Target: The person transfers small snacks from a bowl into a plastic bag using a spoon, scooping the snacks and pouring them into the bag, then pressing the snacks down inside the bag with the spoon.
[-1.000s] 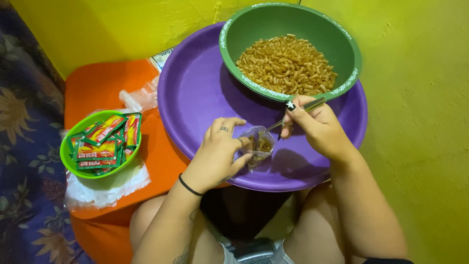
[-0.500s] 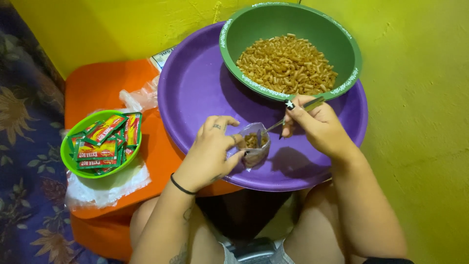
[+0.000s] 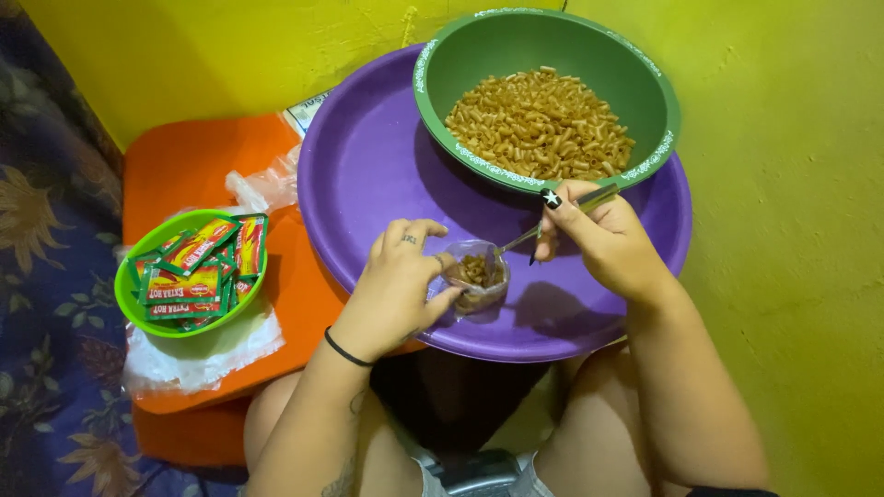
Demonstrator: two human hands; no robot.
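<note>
The left hand (image 3: 398, 290) grips a small clear plastic bag (image 3: 473, 279) from its left side, fingers curled around the open mouth, holding it just above the near part of a wide purple tray (image 3: 368, 175). The bag already contains some brown macaroni-shaped snack pieces. The right hand (image 3: 603, 237) is closed around the handle of a metal spoon (image 3: 543, 225), whose bowl end dips into the bag's opening from the right.

At the far side of the tray sits a dark green bowl (image 3: 658, 110) with a white patterned rim, filled with the same brown macaroni snacks (image 3: 540, 122); its near rim lies just beyond the right hand's knuckles. The tray rests over the person's knees.

To the left, on an orange surface (image 3: 184, 161), stands a small bright green bowl (image 3: 124, 290) holding red and green seasoning sachets (image 3: 198, 262). Under it and near it lies crumpled clear plastic (image 3: 207, 354), and another bunch of clear plastic (image 3: 262, 184) sits between that bowl and the tray's left edge. A yellow wall (image 3: 792, 230) closes the scene on the right and at the far side, and a dark floral cloth (image 3: 46, 276) runs along the left.
</note>
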